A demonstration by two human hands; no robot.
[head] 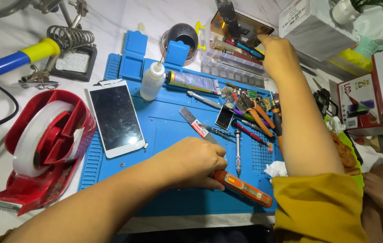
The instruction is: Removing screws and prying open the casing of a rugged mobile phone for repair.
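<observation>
My left hand (190,162) rests on the blue work mat (164,130), closed around one end of an orange tool (244,189) that lies along the mat's front edge. My right hand (278,55) reaches far back into a clear plastic organiser box (232,65), its fingers among the tools stored there; what it grips, if anything, is hidden. A white smartphone (116,119) lies face up at the mat's left side. A metal spatula (197,126) and a thin screwdriver (238,150) lie just beyond my left hand.
A red tape dispenser (43,148) sits left of the mat. A white squeeze bottle (152,81), a glue tube (191,82), orange pliers (259,119) and small parts crowd the mat's far half. A soldering iron stand (72,49) is at back left; boxes (367,96) at right.
</observation>
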